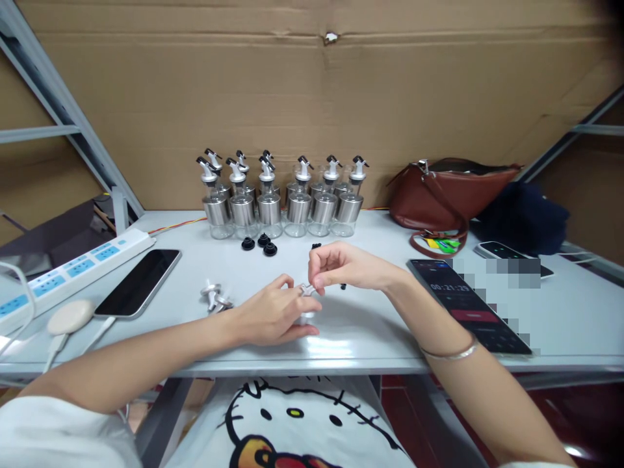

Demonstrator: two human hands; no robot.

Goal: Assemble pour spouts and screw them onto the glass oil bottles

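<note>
My left hand (280,309) is closed around a silver pourer top (307,289), held just above the front of the table. The fingertips of my right hand (331,268) pinch together at the top of that same piece; anything small between them is hidden. Left of my hands lie loose silver pourer tops (214,296). Beyond them are black rubber stoppers (263,243), and small black parts (316,246) show partly behind my right hand. Along the back stand several glass bottles with steel bands (270,211), many capped with silver and black pourers (267,170).
At left are a white power strip (80,266), a phone (141,283) and a round cream charger (71,317). On the right lie a phone with a running timer (468,305), a brown bag (439,188), another phone (507,253) and a dark cap (526,214). Cardboard (292,97) stands behind.
</note>
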